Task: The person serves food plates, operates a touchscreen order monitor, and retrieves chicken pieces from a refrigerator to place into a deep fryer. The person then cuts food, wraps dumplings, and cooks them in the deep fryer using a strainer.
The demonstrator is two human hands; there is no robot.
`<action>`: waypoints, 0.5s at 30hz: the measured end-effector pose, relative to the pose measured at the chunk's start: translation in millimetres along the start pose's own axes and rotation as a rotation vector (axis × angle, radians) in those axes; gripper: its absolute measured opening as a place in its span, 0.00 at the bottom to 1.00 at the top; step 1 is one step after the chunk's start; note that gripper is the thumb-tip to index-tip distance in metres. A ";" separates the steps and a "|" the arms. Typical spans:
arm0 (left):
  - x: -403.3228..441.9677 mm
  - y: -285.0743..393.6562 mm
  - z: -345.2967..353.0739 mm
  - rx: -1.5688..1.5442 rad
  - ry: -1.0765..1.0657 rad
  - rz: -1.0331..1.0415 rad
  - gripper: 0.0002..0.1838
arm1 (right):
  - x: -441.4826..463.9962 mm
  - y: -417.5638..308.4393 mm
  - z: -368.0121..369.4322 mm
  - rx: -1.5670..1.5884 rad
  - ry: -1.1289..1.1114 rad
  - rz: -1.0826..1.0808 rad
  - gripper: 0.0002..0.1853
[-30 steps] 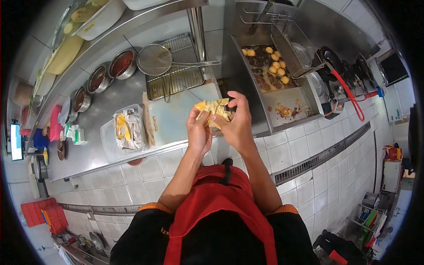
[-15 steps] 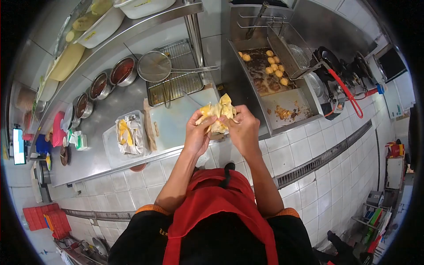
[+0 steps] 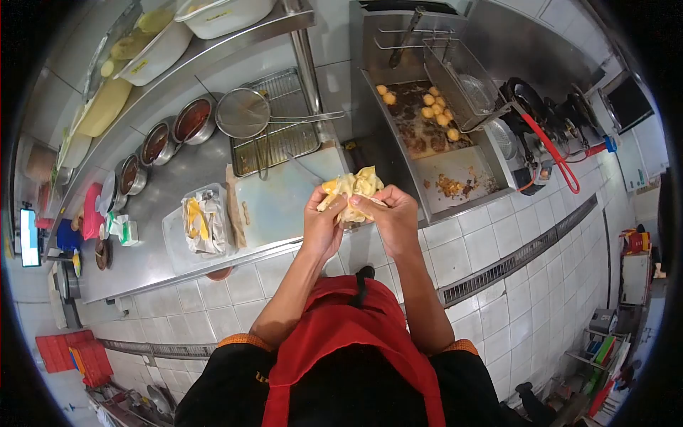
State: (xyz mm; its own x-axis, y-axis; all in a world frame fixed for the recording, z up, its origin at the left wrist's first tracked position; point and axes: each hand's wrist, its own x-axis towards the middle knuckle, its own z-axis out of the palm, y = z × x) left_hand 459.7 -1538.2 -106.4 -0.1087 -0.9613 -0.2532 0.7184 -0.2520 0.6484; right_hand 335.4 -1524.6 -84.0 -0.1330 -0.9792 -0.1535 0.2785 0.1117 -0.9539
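Note:
Between my two hands is a soft, crumpled yellow clump (image 3: 356,189). It looks like bunched cheese slices, with pale layers and deeper yellow corners, but I cannot tell its kind for certain. My left hand (image 3: 325,226) pinches it from the left, thumb pressed on its front. From the right, my right hand (image 3: 395,220) grips it the same way. Both hands are raised in front of the counter's edge, near a whitish cutting board (image 3: 277,210). Left of the board, an opened foil pack (image 3: 205,231) with yellow slices inside lies in a clear plastic tray (image 3: 173,245).
A fryer (image 3: 430,167) at the right holds dark oil, several golden balls (image 3: 439,107) and a wire basket (image 3: 455,78). A strainer (image 3: 243,112) lies across a wire rack (image 3: 284,89). Metal bowls of red sauce (image 3: 192,119) line the wall. A red-handled tool (image 3: 551,153) sticks out rightward.
Both hands still hold the clump, which has been turned and pressed a little, its upright corner now lower. The camera view has shifted slightly.

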 end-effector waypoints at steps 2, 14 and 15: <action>-2.6 -2.7 6.7 -0.038 -0.015 -0.060 0.10 | 1.9 3.8 -10.7 0.045 0.005 -0.018 0.12; 29.7 -35.0 -6.7 0.036 0.021 -0.354 0.21 | 23.2 13.8 -66.0 -0.254 -0.078 -0.156 0.12; 39.1 -39.4 -13.3 0.051 0.009 -0.367 0.21 | 25.3 14.4 -69.9 -0.295 -0.066 -0.131 0.12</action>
State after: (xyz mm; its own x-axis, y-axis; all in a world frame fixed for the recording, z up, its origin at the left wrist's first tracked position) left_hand 436.3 -1564.4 -151.4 -0.3463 -0.8049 -0.4819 0.5976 -0.5852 0.5481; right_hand 269.5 -1536.0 -119.6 -0.0844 -0.9963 -0.0166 -0.0256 0.0188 -0.9995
